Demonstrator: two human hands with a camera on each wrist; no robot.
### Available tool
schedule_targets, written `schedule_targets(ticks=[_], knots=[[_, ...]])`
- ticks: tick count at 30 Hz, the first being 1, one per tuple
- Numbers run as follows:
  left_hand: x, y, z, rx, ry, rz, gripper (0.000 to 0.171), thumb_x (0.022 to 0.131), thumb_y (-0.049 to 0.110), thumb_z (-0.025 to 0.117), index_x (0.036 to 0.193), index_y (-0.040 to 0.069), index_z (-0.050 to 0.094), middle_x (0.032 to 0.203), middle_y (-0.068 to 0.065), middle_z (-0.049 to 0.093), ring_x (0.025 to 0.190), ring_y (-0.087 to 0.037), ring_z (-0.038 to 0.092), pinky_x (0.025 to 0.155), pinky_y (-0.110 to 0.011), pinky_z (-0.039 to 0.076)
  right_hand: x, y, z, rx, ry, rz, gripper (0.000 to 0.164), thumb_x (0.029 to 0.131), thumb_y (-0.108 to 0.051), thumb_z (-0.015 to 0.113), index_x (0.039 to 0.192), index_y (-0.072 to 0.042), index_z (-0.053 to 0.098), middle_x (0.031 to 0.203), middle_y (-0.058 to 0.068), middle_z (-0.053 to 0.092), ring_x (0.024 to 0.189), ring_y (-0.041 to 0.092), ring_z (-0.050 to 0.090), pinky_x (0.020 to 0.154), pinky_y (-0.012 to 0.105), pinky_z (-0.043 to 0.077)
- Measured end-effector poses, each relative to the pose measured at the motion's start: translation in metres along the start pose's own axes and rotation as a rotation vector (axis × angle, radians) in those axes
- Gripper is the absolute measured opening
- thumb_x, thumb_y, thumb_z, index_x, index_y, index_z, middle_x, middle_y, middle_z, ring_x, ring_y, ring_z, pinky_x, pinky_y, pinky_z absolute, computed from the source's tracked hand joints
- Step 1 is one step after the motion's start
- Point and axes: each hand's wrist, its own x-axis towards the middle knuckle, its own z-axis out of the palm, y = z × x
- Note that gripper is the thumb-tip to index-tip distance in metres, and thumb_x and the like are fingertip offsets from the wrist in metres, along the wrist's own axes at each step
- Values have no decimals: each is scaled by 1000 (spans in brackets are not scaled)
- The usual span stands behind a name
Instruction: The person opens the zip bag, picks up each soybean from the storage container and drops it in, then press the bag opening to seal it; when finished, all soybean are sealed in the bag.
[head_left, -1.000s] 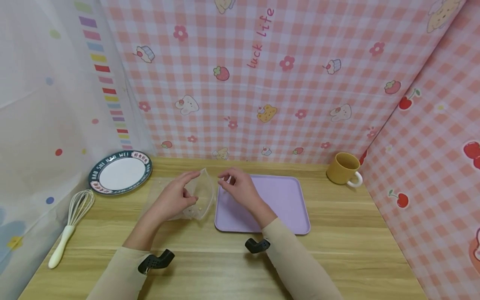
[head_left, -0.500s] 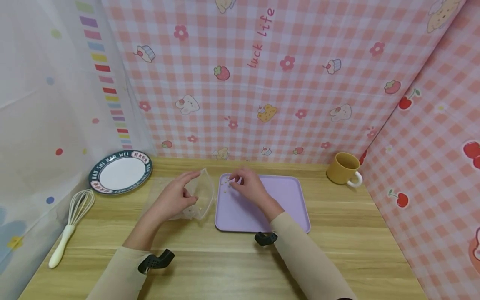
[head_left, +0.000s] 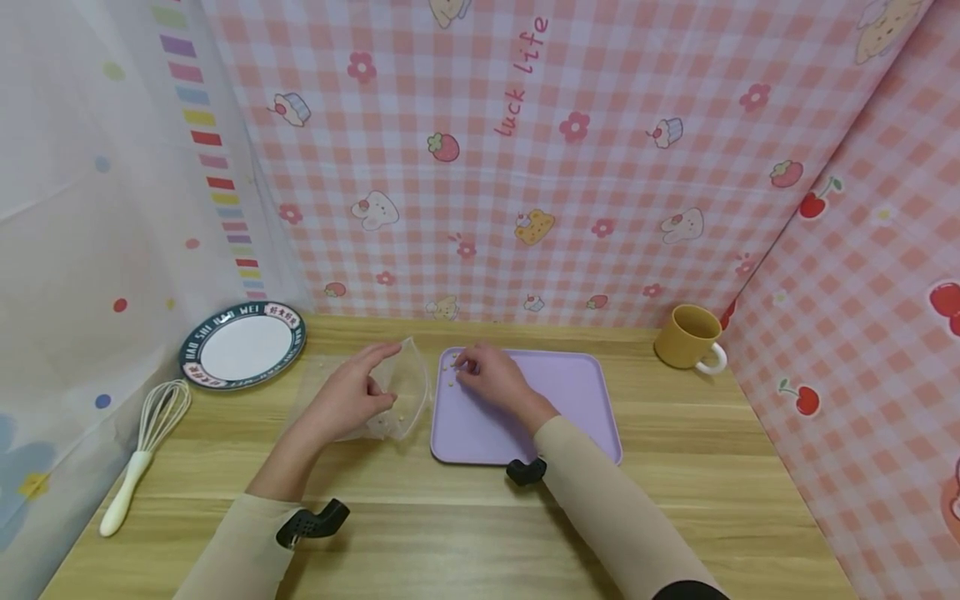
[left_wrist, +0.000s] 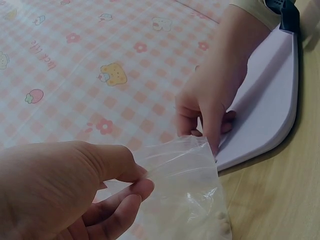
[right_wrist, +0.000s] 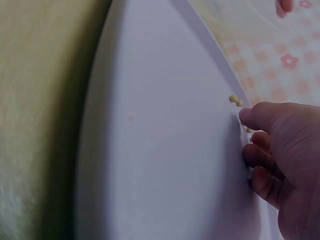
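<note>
The wooden surface (head_left: 420, 533) carries the whole layout, and the work on it looks partly done: some grains (right_wrist: 233, 98) already lie on the tray (head_left: 570, 400), while others are left in the bag (head_left: 411, 379). The tray, a pale purple rectangle with rounded corners and a low raised rim, lies flat in the middle, most of its floor bare. The plate (head_left: 243, 348) stands apart at far left, the whisk (head_left: 138, 454) nearer on that side, and the mug (head_left: 678, 346) at far right; none seems involved yet. The bag, clear, thin and creased, lies just left of the tray with its mouth towards it. The left hand pinches the plastic by that mouth. The right hand (head_left: 495, 379) is at the tray's far left corner, fingers bent; whether it holds anything I cannot tell. Smallest are the grains: pale yellow, roundish, scattered singly or in twos near the tray's left edge, with a few duller ones visible through the plastic, too blurred to count.
</note>
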Motion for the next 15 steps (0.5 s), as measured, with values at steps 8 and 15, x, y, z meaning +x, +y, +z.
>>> schedule_targets(ticks=[8, 15], knots=[[0, -1, 0, 0, 0, 8, 80, 95, -2, 81, 167, 3, 47, 170, -19, 44, 75, -15, 66, 65, -30, 58, 1, 2, 8, -24, 0, 54, 10, 100, -14, 82, 110, -12, 83, 98, 1, 68, 89, 17, 64, 81, 37, 55], [0, 0, 0, 1, 3, 2, 80, 94, -3, 81, 167, 4, 47, 170, -19, 44, 75, -15, 66, 65, -30, 58, 0, 1, 8, -14, -9, 81, 9, 102, -14, 81, 110, -13, 83, 101, 1, 69, 91, 17, 65, 84, 37, 56]])
